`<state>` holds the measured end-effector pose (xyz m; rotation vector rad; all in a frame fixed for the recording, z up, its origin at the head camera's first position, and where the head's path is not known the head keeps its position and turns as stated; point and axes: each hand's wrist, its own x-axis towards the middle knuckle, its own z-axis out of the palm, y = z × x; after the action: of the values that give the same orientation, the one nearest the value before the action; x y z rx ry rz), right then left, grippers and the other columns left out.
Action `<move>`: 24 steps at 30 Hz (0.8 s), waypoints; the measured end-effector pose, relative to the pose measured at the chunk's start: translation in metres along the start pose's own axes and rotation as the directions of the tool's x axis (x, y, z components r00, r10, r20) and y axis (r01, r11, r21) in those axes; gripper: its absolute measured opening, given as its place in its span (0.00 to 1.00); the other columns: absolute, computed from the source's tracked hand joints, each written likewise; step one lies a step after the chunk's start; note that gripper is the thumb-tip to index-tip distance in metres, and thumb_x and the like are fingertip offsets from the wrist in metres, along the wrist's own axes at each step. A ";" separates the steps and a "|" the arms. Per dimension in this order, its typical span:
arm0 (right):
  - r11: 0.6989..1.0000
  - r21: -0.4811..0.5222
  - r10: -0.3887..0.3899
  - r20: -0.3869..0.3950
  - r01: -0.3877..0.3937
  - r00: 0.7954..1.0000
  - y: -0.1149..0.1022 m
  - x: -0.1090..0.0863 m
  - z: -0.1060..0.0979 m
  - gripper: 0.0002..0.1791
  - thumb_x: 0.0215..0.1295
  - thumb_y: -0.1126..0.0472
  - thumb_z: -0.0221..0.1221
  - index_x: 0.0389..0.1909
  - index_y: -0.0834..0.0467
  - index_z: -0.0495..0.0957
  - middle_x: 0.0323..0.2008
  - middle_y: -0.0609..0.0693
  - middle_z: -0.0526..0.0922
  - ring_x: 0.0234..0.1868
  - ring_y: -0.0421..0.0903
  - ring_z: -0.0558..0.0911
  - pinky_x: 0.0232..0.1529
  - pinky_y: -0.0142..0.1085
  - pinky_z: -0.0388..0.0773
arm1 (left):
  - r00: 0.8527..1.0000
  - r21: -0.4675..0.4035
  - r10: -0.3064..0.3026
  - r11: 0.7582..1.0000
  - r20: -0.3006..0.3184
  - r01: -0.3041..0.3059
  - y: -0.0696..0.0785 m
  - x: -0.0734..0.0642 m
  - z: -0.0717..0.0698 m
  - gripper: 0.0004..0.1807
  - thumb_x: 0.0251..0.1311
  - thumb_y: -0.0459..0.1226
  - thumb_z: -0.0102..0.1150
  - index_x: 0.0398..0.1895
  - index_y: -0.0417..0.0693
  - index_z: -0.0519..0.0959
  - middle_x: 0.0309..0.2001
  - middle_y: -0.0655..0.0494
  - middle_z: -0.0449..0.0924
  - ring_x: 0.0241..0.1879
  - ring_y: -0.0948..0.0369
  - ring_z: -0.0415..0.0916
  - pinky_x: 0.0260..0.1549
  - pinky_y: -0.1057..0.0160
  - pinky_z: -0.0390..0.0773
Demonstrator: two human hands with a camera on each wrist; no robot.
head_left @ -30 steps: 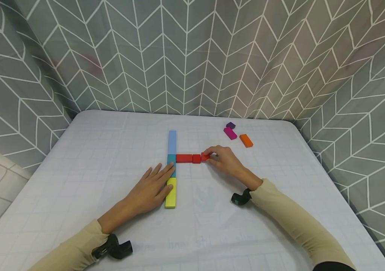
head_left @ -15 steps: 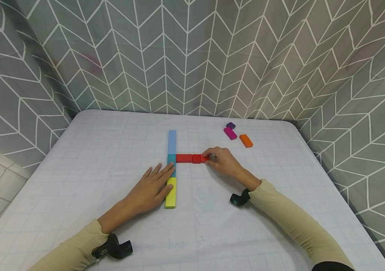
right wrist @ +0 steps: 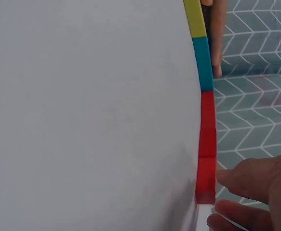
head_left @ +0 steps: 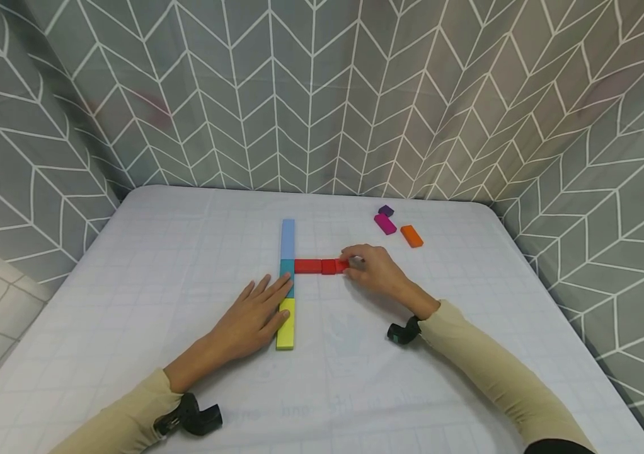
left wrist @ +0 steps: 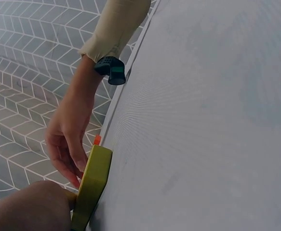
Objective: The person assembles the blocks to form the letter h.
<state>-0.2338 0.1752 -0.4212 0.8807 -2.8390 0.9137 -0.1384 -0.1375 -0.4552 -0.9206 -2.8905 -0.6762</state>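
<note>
A light blue block (head_left: 288,238), a teal block (head_left: 287,267) and a yellow block (head_left: 285,329) form a straight column on the table. From the teal one a row of red blocks runs right: a long red block (head_left: 307,266), a shorter one (head_left: 328,267) and an end red block (right wrist: 206,180). My left hand (head_left: 254,321) lies with straight fingers against the column, fingertips over the teal block and thumb on the yellow. With thumb and index finger, my right hand (head_left: 379,271) pinches the end red block, partly covering it in the head view.
Farther back on the right lie a magenta block (head_left: 385,224), a purple block (head_left: 386,210) and an orange block (head_left: 411,236). A white cloth covers the table (head_left: 186,239); patterned curtains (head_left: 310,94) surround it at the back and sides.
The end red block, slightly tilted one second ago, now sits straight in the red row, still in my right fingers. My left hand has stayed in place.
</note>
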 end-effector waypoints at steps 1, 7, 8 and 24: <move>1.000 0.005 0.011 -0.010 -0.011 1.000 0.001 0.000 -0.002 0.15 0.66 0.69 0.68 0.53 0.63 0.85 0.56 0.57 0.85 0.60 0.56 0.81 0.59 0.50 0.79 | 1.000 -0.001 0.001 1.000 -0.001 -0.001 0.000 0.000 0.000 0.35 0.79 0.48 0.51 0.82 0.44 0.58 0.82 0.52 0.52 0.79 0.41 0.47 0.74 0.36 0.46; 0.998 0.010 0.058 -0.075 -0.058 0.995 0.012 0.004 -0.019 0.17 0.68 0.68 0.67 0.57 0.64 0.84 0.56 0.57 0.85 0.60 0.55 0.81 0.57 0.51 0.80 | 1.000 -0.004 0.002 1.000 -0.001 -0.002 -0.001 -0.001 -0.001 0.35 0.79 0.48 0.51 0.82 0.45 0.58 0.82 0.52 0.52 0.79 0.42 0.47 0.74 0.36 0.46; 0.998 0.002 0.067 -0.084 -0.067 0.994 0.015 0.005 -0.022 0.17 0.68 0.68 0.67 0.56 0.64 0.84 0.56 0.56 0.85 0.59 0.55 0.81 0.56 0.51 0.80 | 1.000 -0.002 0.002 1.000 -0.002 -0.002 -0.001 -0.001 -0.001 0.35 0.79 0.48 0.51 0.82 0.45 0.58 0.82 0.52 0.52 0.79 0.42 0.47 0.74 0.36 0.46; 0.985 -0.086 0.129 -0.209 -0.149 0.969 0.047 0.025 -0.065 0.14 0.70 0.73 0.61 0.54 0.67 0.84 0.53 0.64 0.85 0.50 0.62 0.82 0.51 0.54 0.81 | 1.000 -0.002 0.002 1.000 0.004 -0.002 -0.001 0.000 0.001 0.35 0.79 0.49 0.50 0.82 0.45 0.58 0.82 0.52 0.52 0.79 0.42 0.47 0.74 0.36 0.46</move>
<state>-0.2884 0.2293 -0.3877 0.5490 -2.7683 0.8118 -0.1390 -0.1381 -0.4562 -0.9262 -2.8920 -0.6782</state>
